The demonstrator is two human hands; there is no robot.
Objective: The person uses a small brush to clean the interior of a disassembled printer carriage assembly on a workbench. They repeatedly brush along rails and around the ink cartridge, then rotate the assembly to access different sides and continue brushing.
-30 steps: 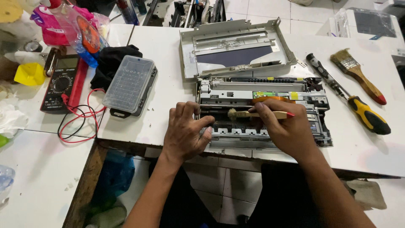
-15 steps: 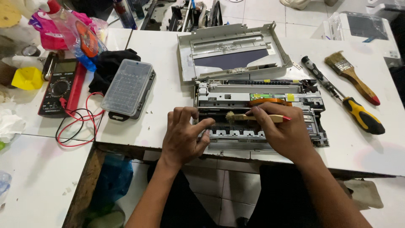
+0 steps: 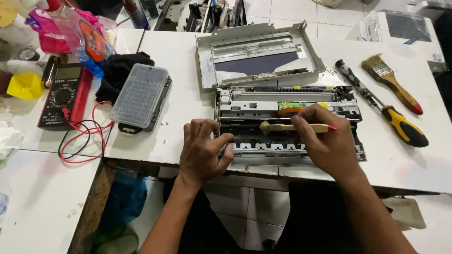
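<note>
The white bench (image 3: pixel 179 117) carries an opened printer chassis (image 3: pixel 287 124) at its front edge, with the detached grey cover (image 3: pixel 259 54) lying just behind it. Inside the chassis sits a small green and yellow label strip (image 3: pixel 301 105). The left hand (image 3: pixel 203 151) rests on the chassis's left front, fingers curled against the frame. The right hand (image 3: pixel 325 141) is clamped on a small wooden-handled brush (image 3: pixel 294 127) with a red tip, bristles over the dark inner channel. Left of the printer lies a clear plastic parts case (image 3: pixel 140 96), then a multimeter (image 3: pixel 63 96) with red and black leads. At far left are pink and blue plastic bags (image 3: pixel 70 30). To the right lie 2 screwdrivers (image 3: pixel 383 113) and a paintbrush (image 3: pixel 391 82).
</note>
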